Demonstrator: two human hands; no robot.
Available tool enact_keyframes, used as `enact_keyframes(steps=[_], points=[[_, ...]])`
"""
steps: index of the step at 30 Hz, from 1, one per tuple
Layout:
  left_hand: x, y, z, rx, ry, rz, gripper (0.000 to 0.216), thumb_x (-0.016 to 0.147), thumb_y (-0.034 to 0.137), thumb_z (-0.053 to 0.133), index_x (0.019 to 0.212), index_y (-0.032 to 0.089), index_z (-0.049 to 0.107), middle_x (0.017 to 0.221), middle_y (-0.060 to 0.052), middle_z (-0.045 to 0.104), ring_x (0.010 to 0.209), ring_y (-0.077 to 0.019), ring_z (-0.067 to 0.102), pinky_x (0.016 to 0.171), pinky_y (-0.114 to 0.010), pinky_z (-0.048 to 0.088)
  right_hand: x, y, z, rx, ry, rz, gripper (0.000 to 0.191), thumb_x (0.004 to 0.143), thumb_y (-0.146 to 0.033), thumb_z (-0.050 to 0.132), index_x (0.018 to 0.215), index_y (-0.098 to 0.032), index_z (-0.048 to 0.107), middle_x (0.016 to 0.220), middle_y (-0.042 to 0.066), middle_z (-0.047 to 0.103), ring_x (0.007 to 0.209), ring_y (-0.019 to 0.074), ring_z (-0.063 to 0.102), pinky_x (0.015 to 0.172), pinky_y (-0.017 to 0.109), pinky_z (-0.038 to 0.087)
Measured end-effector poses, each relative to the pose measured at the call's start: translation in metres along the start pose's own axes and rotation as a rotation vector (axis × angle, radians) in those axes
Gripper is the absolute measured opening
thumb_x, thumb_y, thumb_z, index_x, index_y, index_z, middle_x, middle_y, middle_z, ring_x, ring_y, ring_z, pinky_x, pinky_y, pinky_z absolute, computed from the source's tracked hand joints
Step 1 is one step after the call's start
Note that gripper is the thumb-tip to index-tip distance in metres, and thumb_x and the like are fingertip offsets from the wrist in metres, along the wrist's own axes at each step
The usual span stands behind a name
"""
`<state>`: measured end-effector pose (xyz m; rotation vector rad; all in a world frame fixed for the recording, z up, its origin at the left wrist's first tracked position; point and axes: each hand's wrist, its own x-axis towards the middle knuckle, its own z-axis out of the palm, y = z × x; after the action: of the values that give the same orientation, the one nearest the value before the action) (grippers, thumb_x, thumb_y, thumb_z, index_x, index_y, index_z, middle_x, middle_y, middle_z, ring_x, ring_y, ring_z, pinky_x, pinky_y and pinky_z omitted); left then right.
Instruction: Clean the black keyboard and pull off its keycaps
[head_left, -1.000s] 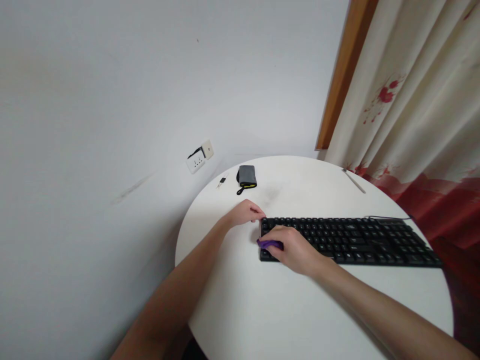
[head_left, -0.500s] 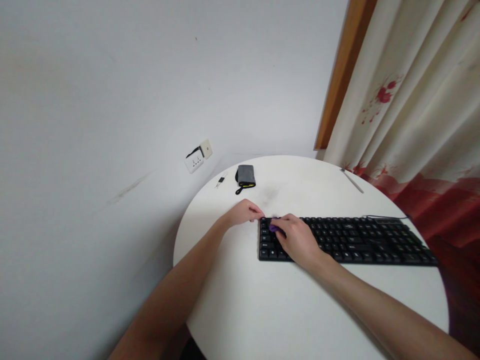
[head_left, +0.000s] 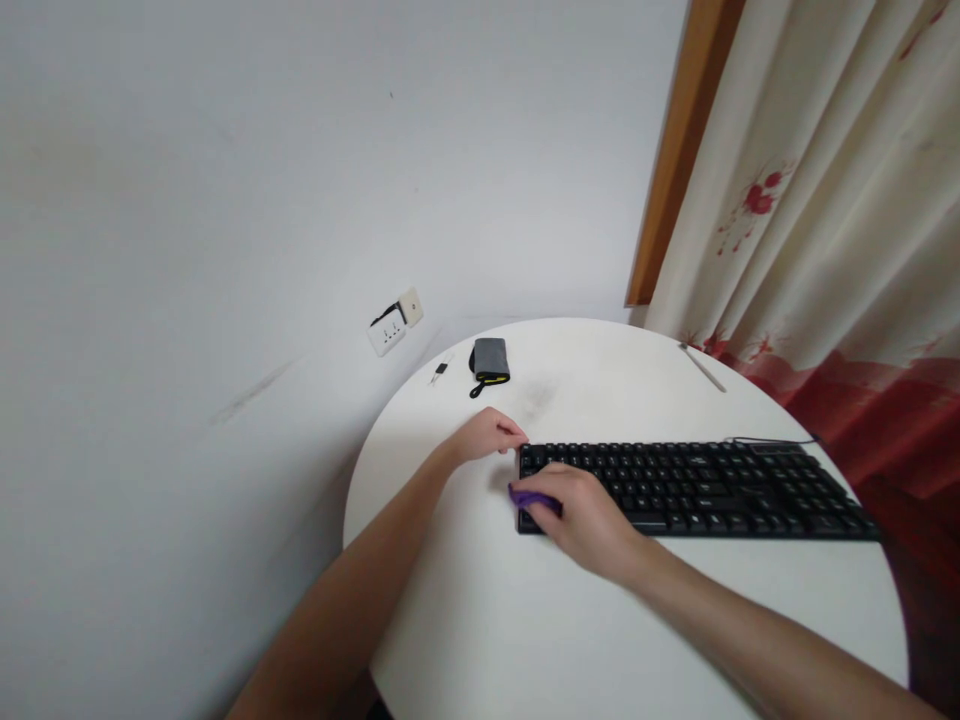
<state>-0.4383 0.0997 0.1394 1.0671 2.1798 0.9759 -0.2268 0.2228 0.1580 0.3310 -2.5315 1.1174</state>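
Observation:
A black keyboard [head_left: 675, 490] lies flat on the white round table, its left end in front of me. My left hand [head_left: 487, 434] is closed, with its fingertips pinching the keyboard's upper left corner. Over the lower left keys, my right hand [head_left: 581, 515] grips a bunched purple cloth [head_left: 534, 498] between thumb and fingers. Part of the cloth reaches just past the keyboard's left edge. The right hand covers some keys beneath it.
Behind my left hand sit a folded grey item with black trim and a loop [head_left: 491, 360] and a small black piece [head_left: 441, 369]. A thin stick-like tool [head_left: 703, 368] rests at the back right. The table [head_left: 465, 620] borders a wall with a socket [head_left: 388, 332] and a curtain [head_left: 810, 200].
My right hand has moved with the purple cloth toward me and slightly left, from the upper left keys to the lower left ones. My left hand stays at the keyboard's corner.

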Motion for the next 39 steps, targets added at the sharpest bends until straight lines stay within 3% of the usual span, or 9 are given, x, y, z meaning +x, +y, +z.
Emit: enact_keyframes(steps=[5,11,17,20,24,28,34,39], points=[[0.001,0.001,0.000,-0.014,-0.001,-0.003,0.035,0.076,0.043,0.069,0.087,0.011,0.080,0.070,-0.005,0.071,0.058,-0.0126,0.055,0.057,-0.023,0.043,0.019,0.039,-0.022,-0.198,0.261,0.201,0.025,0.090,-0.016,0.058,0.107,-0.021,0.075,0.101,0.007,0.076,0.094,0.0219,0.068,0.090,0.035,0.051],[0.003,-0.003,-0.001,-0.007,-0.005,0.027,0.033,0.076,0.041,0.068,0.086,0.011,0.080,0.065,-0.005,0.069,0.057,-0.0120,0.054,0.056,-0.022,0.041,0.026,0.032,-0.004,-0.363,0.089,0.147,0.024,0.089,-0.015,0.058,0.103,-0.023,0.075,0.093,0.007,0.074,0.091,0.0221,0.066,0.083,0.032,0.050],[0.001,-0.001,0.000,-0.041,-0.011,0.010,0.034,0.076,0.039,0.068,0.089,0.010,0.080,0.071,-0.006,0.072,0.059,-0.0125,0.055,0.058,-0.023,0.044,0.015,0.007,0.015,-0.216,0.013,0.036,0.027,0.088,-0.012,0.060,0.105,-0.025,0.076,0.092,0.005,0.073,0.086,0.0185,0.065,0.081,0.028,0.050],[0.001,0.000,0.000,-0.073,-0.017,0.014,0.032,0.074,0.037,0.069,0.087,0.010,0.080,0.069,-0.005,0.070,0.058,-0.0120,0.054,0.058,-0.023,0.043,0.018,0.009,0.011,-0.139,0.061,0.042,0.029,0.088,-0.011,0.059,0.107,-0.026,0.075,0.096,0.004,0.074,0.087,0.0175,0.066,0.083,0.028,0.050],[0.002,-0.002,0.000,-0.065,-0.016,0.035,0.028,0.074,0.034,0.067,0.082,0.010,0.079,0.057,-0.001,0.062,0.054,-0.0103,0.049,0.054,-0.022,0.038,0.031,0.026,0.001,-0.208,0.132,0.099,0.027,0.089,-0.011,0.059,0.106,-0.025,0.075,0.099,0.005,0.074,0.090,0.0197,0.066,0.085,0.031,0.050],[0.002,-0.002,0.001,-0.097,-0.030,0.030,0.027,0.073,0.033,0.066,0.080,0.010,0.079,0.057,-0.001,0.063,0.055,-0.0108,0.051,0.056,-0.022,0.039,0.037,0.035,-0.001,-0.269,0.053,0.050,0.026,0.090,-0.012,0.058,0.106,-0.025,0.075,0.099,0.005,0.074,0.093,0.0200,0.065,0.085,0.030,0.049],[0.000,0.001,0.000,-0.050,-0.014,0.038,0.033,0.075,0.039,0.068,0.087,0.010,0.080,0.067,-0.006,0.070,0.059,-0.0126,0.055,0.058,-0.023,0.042,0.025,0.017,-0.004,-0.300,-0.132,-0.080,0.025,0.089,-0.010,0.058,0.103,-0.024,0.075,0.096,0.006,0.073,0.096,0.0195,0.064,0.086,0.029,0.047],[0.002,-0.005,-0.001,0.002,-0.001,0.017,0.033,0.076,0.040,0.069,0.089,0.011,0.080,0.065,-0.005,0.069,0.057,-0.0122,0.053,0.055,-0.022,0.039,0.004,0.001,-0.012,-0.112,-0.316,-0.219,0.026,0.089,-0.010,0.058,0.101,-0.025,0.075,0.092,0.002,0.074,0.095,0.0174,0.064,0.086,0.027,0.047]])
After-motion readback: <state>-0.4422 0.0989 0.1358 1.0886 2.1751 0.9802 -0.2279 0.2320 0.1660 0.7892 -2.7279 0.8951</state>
